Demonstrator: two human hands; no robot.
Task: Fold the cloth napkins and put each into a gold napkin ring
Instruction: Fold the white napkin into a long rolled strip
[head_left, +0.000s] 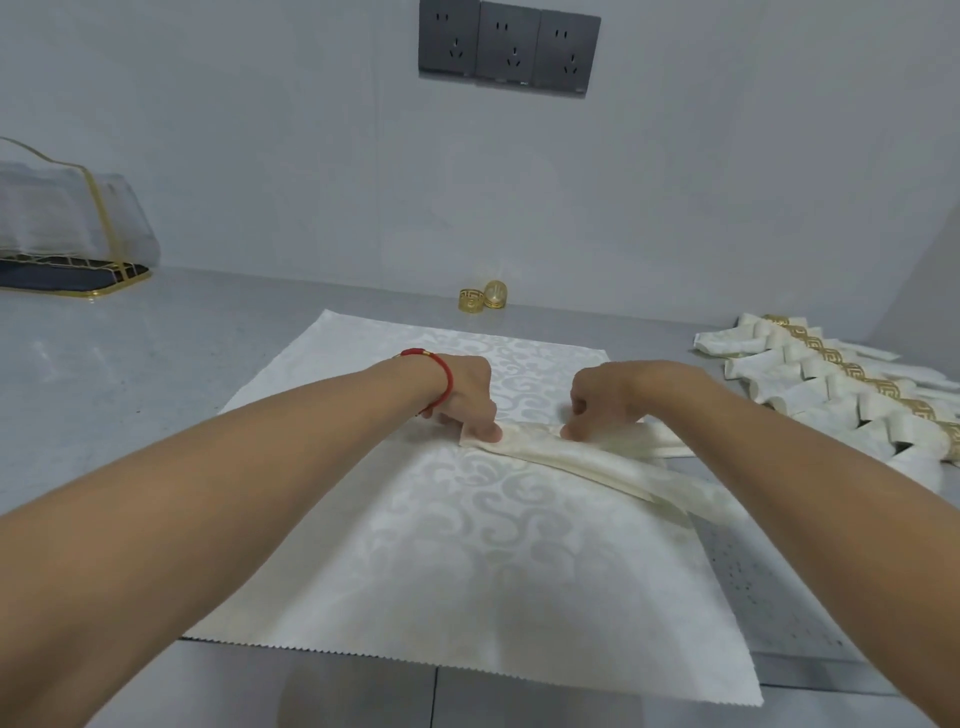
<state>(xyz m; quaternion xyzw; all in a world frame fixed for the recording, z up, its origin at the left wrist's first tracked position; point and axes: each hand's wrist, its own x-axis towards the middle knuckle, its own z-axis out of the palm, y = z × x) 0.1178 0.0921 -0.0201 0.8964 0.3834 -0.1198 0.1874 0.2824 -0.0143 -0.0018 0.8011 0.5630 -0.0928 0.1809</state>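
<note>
Both hands — left hand (467, 397), right hand (605, 400) — seemingly pinching napkin (441, 545) fold.

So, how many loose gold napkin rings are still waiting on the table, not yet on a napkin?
2. One gold ring stands upright near the wall; the other gold ring is beside it on the right, tilted. More could be hidden outside the view.

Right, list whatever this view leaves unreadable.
Head view:
- Fingertips of left hand and right hand: curled under, hidden by knuckles.
- Folded napkin strip: far end hidden by right forearm.
- Finished napkins: cut by right edge.
- Gold rings: pattern too small.
</note>
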